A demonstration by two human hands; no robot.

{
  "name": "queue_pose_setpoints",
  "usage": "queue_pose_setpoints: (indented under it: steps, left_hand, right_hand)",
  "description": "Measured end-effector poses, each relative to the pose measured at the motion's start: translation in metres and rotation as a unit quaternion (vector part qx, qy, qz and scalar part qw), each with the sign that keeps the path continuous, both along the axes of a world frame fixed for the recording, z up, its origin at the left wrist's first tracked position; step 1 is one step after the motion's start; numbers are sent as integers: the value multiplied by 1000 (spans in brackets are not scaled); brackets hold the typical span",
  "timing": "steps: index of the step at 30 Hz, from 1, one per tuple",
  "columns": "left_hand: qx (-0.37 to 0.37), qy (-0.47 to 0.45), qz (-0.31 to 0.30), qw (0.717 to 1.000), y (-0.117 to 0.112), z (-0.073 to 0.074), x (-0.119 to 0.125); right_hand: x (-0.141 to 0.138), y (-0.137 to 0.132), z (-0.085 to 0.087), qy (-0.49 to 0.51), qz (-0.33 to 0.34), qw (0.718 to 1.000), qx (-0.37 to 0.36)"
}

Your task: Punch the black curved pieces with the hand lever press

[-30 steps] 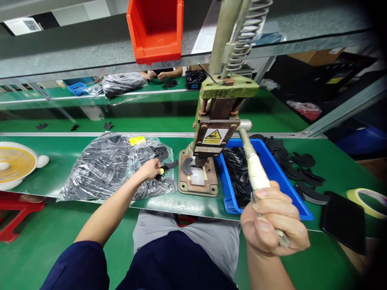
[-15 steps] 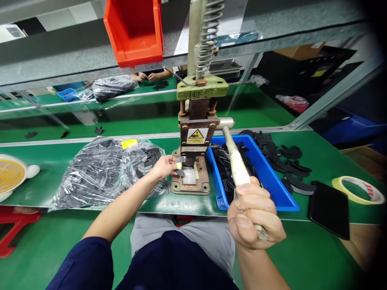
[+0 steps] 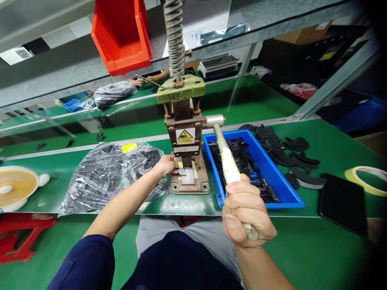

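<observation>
A hand-lever press (image 3: 185, 141) with a tall spring and a warning label stands on the bench. My right hand (image 3: 249, 211) is wrapped round its lever (image 3: 229, 161), which slants down toward me. At the press base (image 3: 190, 188), my left hand (image 3: 167, 166) pinches a small dark curved piece (image 3: 182, 171) with a yellow patch at my fingertips. The piece lies at the left edge of the work spot beneath the ram; my fingers partly cover it. Left of the press is a clear plastic bag (image 3: 96, 181) of dark curved pieces.
A blue bin (image 3: 288, 204) of black parts sits right of the press. Beyond it lie dark curved pieces (image 3: 298, 161), a black flat object (image 3: 343, 205) and a tape roll (image 3: 353, 181). A fan (image 3: 18, 187) stands far left. An orange bin (image 3: 119, 40) overhangs; another person's hands (image 3: 142, 81) show behind.
The view has tilted and shifted, so the press top appears farther left. My right hand stays on the lever, and my left hand still pinches the dark piece at the base.
</observation>
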State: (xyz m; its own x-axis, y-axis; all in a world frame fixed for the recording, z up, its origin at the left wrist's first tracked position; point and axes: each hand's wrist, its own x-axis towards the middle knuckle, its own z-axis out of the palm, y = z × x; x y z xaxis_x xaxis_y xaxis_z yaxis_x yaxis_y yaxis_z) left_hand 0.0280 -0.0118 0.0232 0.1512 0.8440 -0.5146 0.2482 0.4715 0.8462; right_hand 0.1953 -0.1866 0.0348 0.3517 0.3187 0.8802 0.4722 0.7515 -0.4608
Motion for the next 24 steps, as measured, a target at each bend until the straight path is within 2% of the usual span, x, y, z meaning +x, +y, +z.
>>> queue_pose_setpoints:
  steps: [6, 11, 19, 24]
  left_hand:
    - [-9, 9, -15, 1000, -1, 1, -3]
    - [-22, 12, -1, 1000, 2, 1, -5]
    - [23, 57, -27, 998, 6, 1, 1]
    - [60, 118, -35, 991, 7, 4, 9]
  right_hand:
    - [1, 2, 4, -21, 10, 999, 23]
    - [4, 1, 7, -39, 35, 998, 27]
    - [2, 0, 7, -21, 45, 998, 26]
    - [2, -4, 10, -15, 47, 999, 8]
